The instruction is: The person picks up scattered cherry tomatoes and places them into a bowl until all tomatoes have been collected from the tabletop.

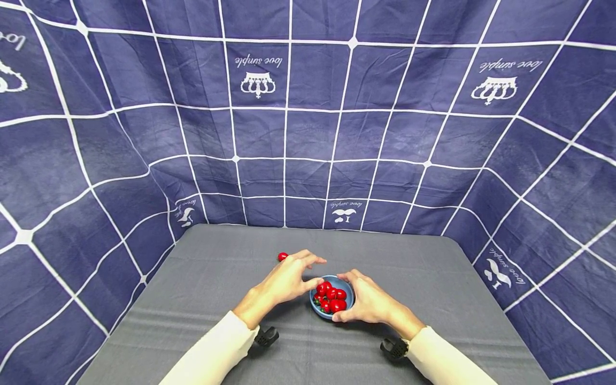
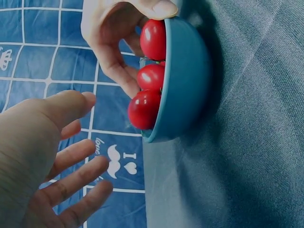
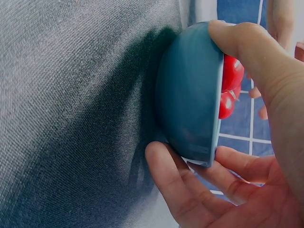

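A blue bowl [image 1: 348, 300] holds several small red cherry tomatoes [image 1: 331, 293], some with green stems. My right hand [image 1: 368, 300] grips the bowl's right side; in the right wrist view its thumb lies on the rim, and fingers touch the opposite side and underside. My left hand [image 1: 284, 278] hovers just left of the bowl, thumb and fingers spread with nothing between them. From the left wrist view, the same left hand [image 2: 28, 147] is apart from the bowl wall [image 2: 190, 85]. One loose cherry tomato [image 1: 283, 256] lies on the table beyond the left hand.
A grey cloth covers the table [image 1: 394, 256]. Blue curtains [image 1: 308, 133] with white grid lines enclose its back and both sides. A black band with a small device sits on each wrist.
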Demonstrator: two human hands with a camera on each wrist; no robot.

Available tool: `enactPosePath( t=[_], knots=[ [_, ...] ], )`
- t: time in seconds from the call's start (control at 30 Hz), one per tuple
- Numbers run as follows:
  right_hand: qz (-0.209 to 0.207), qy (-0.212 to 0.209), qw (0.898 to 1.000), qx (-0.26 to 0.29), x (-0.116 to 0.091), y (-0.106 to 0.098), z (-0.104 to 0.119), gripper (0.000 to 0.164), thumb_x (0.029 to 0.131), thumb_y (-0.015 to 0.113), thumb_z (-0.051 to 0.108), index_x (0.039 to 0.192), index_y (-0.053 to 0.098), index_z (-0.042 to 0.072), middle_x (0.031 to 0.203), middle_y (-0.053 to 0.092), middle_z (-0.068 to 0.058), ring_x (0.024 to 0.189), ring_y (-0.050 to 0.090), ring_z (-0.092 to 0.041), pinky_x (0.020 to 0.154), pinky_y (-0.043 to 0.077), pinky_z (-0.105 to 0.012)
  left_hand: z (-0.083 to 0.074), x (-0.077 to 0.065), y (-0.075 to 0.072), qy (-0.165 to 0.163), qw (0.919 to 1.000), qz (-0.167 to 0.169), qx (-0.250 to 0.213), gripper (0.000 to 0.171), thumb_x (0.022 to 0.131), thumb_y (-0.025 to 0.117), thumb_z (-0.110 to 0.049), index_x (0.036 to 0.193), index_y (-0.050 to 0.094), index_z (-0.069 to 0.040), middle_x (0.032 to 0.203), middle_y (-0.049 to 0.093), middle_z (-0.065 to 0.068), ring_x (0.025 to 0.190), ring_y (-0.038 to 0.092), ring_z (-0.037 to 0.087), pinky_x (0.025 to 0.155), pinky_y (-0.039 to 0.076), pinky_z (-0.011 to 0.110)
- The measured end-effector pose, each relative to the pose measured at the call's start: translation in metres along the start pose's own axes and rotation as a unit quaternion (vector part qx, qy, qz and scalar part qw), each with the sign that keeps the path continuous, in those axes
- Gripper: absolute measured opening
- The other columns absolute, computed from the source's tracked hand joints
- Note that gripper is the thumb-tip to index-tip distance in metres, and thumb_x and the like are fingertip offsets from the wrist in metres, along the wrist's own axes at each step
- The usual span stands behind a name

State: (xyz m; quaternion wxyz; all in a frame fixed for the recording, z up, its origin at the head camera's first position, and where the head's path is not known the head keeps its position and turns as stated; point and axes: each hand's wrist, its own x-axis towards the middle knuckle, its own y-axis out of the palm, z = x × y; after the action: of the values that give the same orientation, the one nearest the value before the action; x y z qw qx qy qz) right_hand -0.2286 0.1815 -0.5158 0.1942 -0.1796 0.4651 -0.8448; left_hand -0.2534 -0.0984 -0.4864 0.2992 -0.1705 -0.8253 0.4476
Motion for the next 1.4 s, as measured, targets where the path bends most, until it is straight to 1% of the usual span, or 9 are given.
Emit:
enactPosePath(
  t=[0.4, 0.5, 0.63, 0.93, 1.0, 1.07, 1.23, 1.3, 1.4],
  knots=[
    [0.001, 0.004, 1.000, 0.001, -0.001, 0.000, 0.002, 0.104, 0.074, 0.110, 0.051, 0.153, 0.067, -0.001, 0.132, 0.074, -0.007, 0.121, 0.074, -0.026, 0.106, 0.064, -0.043, 0.002, -0.002, -0.003, -0.007, 0.9999, -0.009, 0.001, 0.047, 0.103, 0.091, -0.032, 0.148, 0.079, -0.024, 0.139, 0.080, 0.002, 0.119, 0.083, 0.021, 0.100, 0.069, 0.045],
    [0.002, 0.006, 1.000, 0.000, 0.000, 0.000, 0.002, 0.105, 0.073, 0.110, 0.052, 0.153, 0.067, -0.001, 0.132, 0.074, -0.006, 0.121, 0.074, -0.025, 0.106, 0.064, -0.043, 0.004, -0.003, -0.004, -0.012, 0.9999, -0.011, -0.005, 0.048, 0.103, 0.091, -0.031, 0.149, 0.079, -0.024, 0.140, 0.080, 0.001, 0.119, 0.083, 0.023, 0.101, 0.069, 0.047],
    [0.002, 0.005, 1.000, 0.003, -0.001, 0.001, 0.000, 0.104, 0.073, 0.110, 0.052, 0.153, 0.068, 0.000, 0.130, 0.073, -0.006, 0.119, 0.074, -0.025, 0.105, 0.064, -0.042, 0.009, -0.005, -0.004, -0.019, 0.9997, -0.018, -0.001, 0.048, 0.103, 0.091, -0.031, 0.148, 0.079, -0.024, 0.136, 0.080, -0.001, 0.119, 0.083, 0.024, 0.101, 0.069, 0.046],
    [-0.001, 0.001, 1.000, 0.006, 0.001, 0.000, -0.001, 0.104, 0.073, 0.110, 0.051, 0.153, 0.068, 0.001, 0.130, 0.073, -0.004, 0.118, 0.074, -0.023, 0.104, 0.064, -0.040, 0.027, -0.008, -0.009, -0.052, 0.9978, -0.040, 0.010, 0.047, 0.101, 0.093, -0.033, 0.145, 0.081, -0.024, 0.134, 0.080, -0.001, 0.121, 0.082, 0.024, 0.102, 0.068, 0.051],
    [-0.001, 0.004, 1.000, 0.005, 0.001, -0.001, 0.000, 0.104, 0.073, 0.110, 0.053, 0.153, 0.068, 0.002, 0.130, 0.073, -0.003, 0.118, 0.073, -0.023, 0.105, 0.064, -0.040, 0.033, -0.007, -0.010, -0.058, 0.9973, -0.042, 0.016, 0.047, 0.101, 0.094, -0.033, 0.145, 0.081, -0.024, 0.134, 0.080, -0.001, 0.122, 0.082, 0.024, 0.103, 0.068, 0.050],
    [0.000, 0.006, 1.000, 0.006, 0.001, -0.001, 0.000, 0.105, 0.073, 0.110, 0.053, 0.154, 0.067, 0.002, 0.130, 0.073, -0.003, 0.119, 0.073, -0.023, 0.105, 0.064, -0.041, 0.040, -0.007, -0.010, -0.064, 0.9967, -0.045, 0.023, 0.047, 0.101, 0.093, -0.034, 0.145, 0.081, -0.024, 0.133, 0.080, -0.001, 0.119, 0.081, 0.024, 0.100, 0.068, 0.048],
    [-0.001, 0.005, 1.000, 0.011, 0.001, -0.001, 0.000, 0.105, 0.073, 0.111, 0.053, 0.154, 0.067, 0.002, 0.130, 0.073, -0.003, 0.119, 0.074, -0.023, 0.105, 0.064, -0.042, 0.056, -0.008, -0.008, -0.075, 0.9958, -0.050, 0.018, 0.047, 0.101, 0.093, -0.031, 0.145, 0.081, -0.020, 0.128, 0.080, 0.008, 0.112, 0.079, 0.031, 0.095, 0.065, 0.049],
    [-0.003, 0.004, 1.000, 0.008, 0.001, -0.001, 0.000, 0.105, 0.073, 0.111, 0.053, 0.154, 0.067, 0.002, 0.130, 0.073, -0.003, 0.119, 0.074, -0.023, 0.105, 0.064, -0.041, 0.062, -0.009, -0.007, -0.077, 0.9955, -0.053, 0.015, 0.047, 0.100, 0.093, -0.029, 0.144, 0.081, -0.017, 0.130, 0.080, 0.012, 0.115, 0.079, 0.033, 0.099, 0.065, 0.052],
    [-0.004, 0.003, 1.000, 0.004, 0.000, 0.001, -0.001, 0.105, 0.073, 0.110, 0.054, 0.153, 0.067, 0.002, 0.130, 0.073, -0.003, 0.118, 0.074, -0.024, 0.104, 0.064, -0.039, 0.070, -0.009, -0.005, -0.085, 0.9944, -0.061, 0.019, 0.047, 0.099, 0.094, -0.026, 0.142, 0.081, -0.014, 0.131, 0.080, 0.013, 0.119, 0.078, 0.034, 0.104, 0.065, 0.055]
  ],
)
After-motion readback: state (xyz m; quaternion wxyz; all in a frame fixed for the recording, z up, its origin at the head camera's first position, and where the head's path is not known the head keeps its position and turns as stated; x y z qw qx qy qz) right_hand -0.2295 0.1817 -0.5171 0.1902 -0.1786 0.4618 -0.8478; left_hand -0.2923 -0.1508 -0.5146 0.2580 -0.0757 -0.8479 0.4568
